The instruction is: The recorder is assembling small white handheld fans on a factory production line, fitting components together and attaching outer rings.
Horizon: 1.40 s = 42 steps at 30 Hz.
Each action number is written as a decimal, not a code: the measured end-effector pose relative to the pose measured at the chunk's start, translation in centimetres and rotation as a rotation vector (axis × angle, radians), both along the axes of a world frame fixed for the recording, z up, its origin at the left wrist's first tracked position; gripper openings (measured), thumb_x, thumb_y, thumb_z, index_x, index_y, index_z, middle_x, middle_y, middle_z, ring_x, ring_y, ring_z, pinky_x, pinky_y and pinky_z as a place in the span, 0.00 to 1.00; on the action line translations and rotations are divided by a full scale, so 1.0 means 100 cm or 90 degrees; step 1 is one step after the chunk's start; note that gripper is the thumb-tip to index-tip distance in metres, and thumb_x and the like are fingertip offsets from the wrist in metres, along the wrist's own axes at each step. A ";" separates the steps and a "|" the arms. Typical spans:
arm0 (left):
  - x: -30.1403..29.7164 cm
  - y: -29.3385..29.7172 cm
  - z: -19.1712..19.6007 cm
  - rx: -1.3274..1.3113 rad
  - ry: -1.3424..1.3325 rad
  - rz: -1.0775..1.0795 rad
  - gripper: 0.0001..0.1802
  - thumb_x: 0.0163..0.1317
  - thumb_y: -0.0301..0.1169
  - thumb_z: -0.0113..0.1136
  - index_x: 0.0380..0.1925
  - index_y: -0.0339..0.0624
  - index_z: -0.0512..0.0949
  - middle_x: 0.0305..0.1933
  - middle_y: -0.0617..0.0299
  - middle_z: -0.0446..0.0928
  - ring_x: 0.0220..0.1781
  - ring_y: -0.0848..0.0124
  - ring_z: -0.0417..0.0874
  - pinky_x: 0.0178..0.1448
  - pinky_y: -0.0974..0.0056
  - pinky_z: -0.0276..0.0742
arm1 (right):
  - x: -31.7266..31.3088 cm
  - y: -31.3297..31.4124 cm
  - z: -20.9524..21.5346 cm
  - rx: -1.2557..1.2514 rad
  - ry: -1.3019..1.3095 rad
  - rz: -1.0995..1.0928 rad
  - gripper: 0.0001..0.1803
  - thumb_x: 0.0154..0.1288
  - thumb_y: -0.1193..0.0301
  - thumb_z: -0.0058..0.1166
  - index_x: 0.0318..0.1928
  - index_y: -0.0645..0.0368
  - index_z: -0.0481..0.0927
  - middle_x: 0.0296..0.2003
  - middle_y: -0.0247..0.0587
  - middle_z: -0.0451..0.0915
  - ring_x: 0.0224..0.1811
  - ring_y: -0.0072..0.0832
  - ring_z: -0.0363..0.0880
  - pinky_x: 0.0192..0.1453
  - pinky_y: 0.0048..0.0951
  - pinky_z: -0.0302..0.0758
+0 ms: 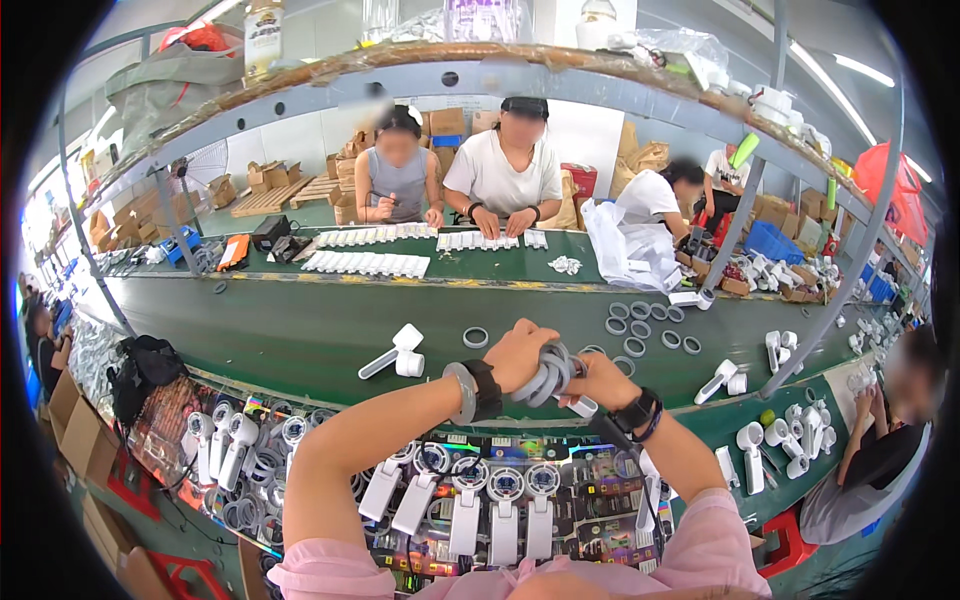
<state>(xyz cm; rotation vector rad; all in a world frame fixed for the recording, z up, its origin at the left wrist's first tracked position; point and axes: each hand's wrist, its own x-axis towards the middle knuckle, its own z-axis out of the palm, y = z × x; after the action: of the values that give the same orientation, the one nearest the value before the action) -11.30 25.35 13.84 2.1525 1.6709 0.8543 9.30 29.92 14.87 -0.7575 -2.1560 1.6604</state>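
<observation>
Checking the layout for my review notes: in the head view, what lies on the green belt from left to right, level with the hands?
White handheld device → single grey ring → left hand → stack of grey rings → right hand → loose grey rings → another white device.

green conveyor belt (300, 330) | grey rings (640, 325) | white handheld fans (395, 352)

We look across a long green table (300, 330) that runs the width of the workshop, with a second green table (500, 262) behind it. A grey metal frame carries an overhead shelf (420, 75) loaded with bags and boxes, held up by slanted posts (830, 300). Cardboard boxes (270, 180) are stacked on the floor against the pale back wall (300, 135). Tube lights (865, 70) glow at upper right.
</observation>
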 end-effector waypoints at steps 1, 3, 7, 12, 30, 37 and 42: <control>-0.005 -0.006 -0.012 0.064 -0.018 -0.058 0.31 0.54 0.28 0.64 0.60 0.43 0.68 0.55 0.45 0.69 0.56 0.48 0.73 0.61 0.58 0.70 | -0.001 -0.010 0.000 -0.008 0.006 0.032 0.10 0.61 0.72 0.62 0.40 0.64 0.81 0.29 0.37 0.83 0.28 0.21 0.83 0.31 0.20 0.78; -0.020 -0.027 -0.013 0.110 -0.018 -0.217 0.37 0.53 0.32 0.66 0.65 0.46 0.65 0.59 0.46 0.69 0.63 0.52 0.70 0.68 0.58 0.64 | -0.001 -0.036 -0.002 -0.023 0.060 0.053 0.11 0.61 0.71 0.61 0.42 0.64 0.81 0.30 0.37 0.83 0.28 0.20 0.83 0.32 0.20 0.78; 0.012 -0.039 -0.010 -0.280 -0.387 -0.324 0.17 0.60 0.35 0.57 0.48 0.43 0.77 0.43 0.59 0.80 0.44 0.68 0.81 0.48 0.63 0.79 | 0.022 -0.052 -0.001 0.002 0.044 0.099 0.13 0.62 0.68 0.60 0.44 0.63 0.81 0.31 0.35 0.82 0.29 0.21 0.81 0.32 0.22 0.78; 0.058 -0.004 -0.080 -0.427 -0.684 -0.298 0.11 0.57 0.34 0.60 0.31 0.36 0.81 0.29 0.60 0.81 0.26 0.70 0.81 0.28 0.65 0.78 | 0.034 -0.092 -0.005 -0.043 0.128 -0.030 0.18 0.52 0.70 0.64 0.43 0.67 0.80 0.32 0.40 0.82 0.25 0.25 0.80 0.21 0.21 0.75; 0.026 -0.070 -0.083 -0.322 -0.745 -0.268 0.12 0.60 0.37 0.54 0.36 0.39 0.73 0.33 0.59 0.78 0.32 0.71 0.78 0.35 0.63 0.77 | 0.008 -0.089 -0.036 -0.232 0.239 0.027 0.21 0.61 0.67 0.62 0.50 0.66 0.75 0.37 0.37 0.81 0.32 0.24 0.81 0.29 0.21 0.76; 0.019 -0.074 -0.091 -0.294 -0.938 -0.203 0.15 0.67 0.40 0.44 0.39 0.41 0.73 0.31 0.61 0.77 0.29 0.71 0.77 0.34 0.65 0.76 | -0.006 -0.119 -0.037 -0.200 0.279 -0.058 0.22 0.63 0.70 0.59 0.55 0.64 0.71 0.44 0.38 0.79 0.42 0.25 0.81 0.41 0.27 0.80; 0.012 -0.120 -0.064 -0.348 -0.897 -0.331 0.19 0.60 0.32 0.60 0.49 0.37 0.70 0.42 0.61 0.77 0.41 0.74 0.79 0.46 0.68 0.77 | 0.000 -0.125 -0.047 -0.163 0.314 0.028 0.28 0.57 0.65 0.63 0.55 0.63 0.71 0.45 0.38 0.79 0.43 0.25 0.80 0.44 0.24 0.77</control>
<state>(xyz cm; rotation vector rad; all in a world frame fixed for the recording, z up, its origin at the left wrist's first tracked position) -10.12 13.35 7.39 0.9591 0.4707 1.1120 9.32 17.39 10.16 -0.3118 -1.6522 1.9248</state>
